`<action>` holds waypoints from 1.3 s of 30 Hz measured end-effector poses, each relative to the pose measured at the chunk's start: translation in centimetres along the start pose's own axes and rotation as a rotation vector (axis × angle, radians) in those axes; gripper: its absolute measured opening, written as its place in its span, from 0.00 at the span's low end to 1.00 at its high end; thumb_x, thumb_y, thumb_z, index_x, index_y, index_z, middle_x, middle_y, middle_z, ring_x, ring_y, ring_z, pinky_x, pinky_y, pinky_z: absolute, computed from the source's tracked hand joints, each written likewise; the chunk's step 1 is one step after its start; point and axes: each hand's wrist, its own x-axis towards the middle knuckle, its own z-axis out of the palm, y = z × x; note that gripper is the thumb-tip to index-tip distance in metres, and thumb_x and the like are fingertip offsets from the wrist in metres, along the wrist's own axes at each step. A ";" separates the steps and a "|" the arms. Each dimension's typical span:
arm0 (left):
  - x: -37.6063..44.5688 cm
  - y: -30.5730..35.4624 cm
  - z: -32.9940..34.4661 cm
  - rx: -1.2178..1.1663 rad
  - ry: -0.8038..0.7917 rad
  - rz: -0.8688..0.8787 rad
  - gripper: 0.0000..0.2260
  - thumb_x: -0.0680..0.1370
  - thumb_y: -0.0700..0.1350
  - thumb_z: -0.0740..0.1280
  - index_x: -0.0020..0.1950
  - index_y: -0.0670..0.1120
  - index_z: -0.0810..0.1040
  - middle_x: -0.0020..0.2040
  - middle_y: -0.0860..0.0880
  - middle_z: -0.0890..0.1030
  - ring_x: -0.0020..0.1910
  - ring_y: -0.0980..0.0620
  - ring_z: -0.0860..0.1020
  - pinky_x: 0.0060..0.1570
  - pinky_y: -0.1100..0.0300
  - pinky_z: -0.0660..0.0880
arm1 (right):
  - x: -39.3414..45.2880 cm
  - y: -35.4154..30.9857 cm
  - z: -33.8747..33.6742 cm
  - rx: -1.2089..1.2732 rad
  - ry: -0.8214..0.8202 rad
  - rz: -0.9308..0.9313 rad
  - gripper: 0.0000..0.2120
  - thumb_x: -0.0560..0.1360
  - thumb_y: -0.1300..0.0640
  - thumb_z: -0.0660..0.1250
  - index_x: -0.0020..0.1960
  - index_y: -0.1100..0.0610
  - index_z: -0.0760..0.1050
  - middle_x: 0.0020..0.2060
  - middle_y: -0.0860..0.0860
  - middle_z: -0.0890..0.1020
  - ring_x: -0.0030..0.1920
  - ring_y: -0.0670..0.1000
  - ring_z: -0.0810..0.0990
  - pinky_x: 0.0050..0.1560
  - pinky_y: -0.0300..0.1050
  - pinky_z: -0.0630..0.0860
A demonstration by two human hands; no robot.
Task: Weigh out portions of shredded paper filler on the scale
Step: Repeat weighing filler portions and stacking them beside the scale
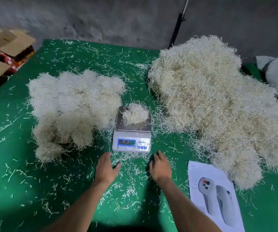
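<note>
With both hands, left [107, 168] and right [160, 167], open and empty before the scale [131, 131], the person should judge the wad [135, 113] by the display, adding or removing small pinches

grey concrete wall [118, 17] | green table cover [17, 190] | cardboard boxes [2, 47] far left

Paper tuft on the scale [131, 138]

Both hands, left hand [106, 168] and right hand [160, 166], lie flat on the green table [26, 190] before it, fingers relaxed.
</note>
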 end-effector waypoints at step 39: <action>16.1 18.3 -8.2 -1.166 -0.060 -0.529 0.17 0.81 0.61 0.63 0.52 0.48 0.79 0.50 0.47 0.78 0.54 0.45 0.79 0.54 0.52 0.78 | 16.0 -15.2 -11.6 1.051 0.182 0.013 0.16 0.80 0.42 0.68 0.55 0.54 0.84 0.43 0.51 0.86 0.44 0.56 0.84 0.49 0.47 0.80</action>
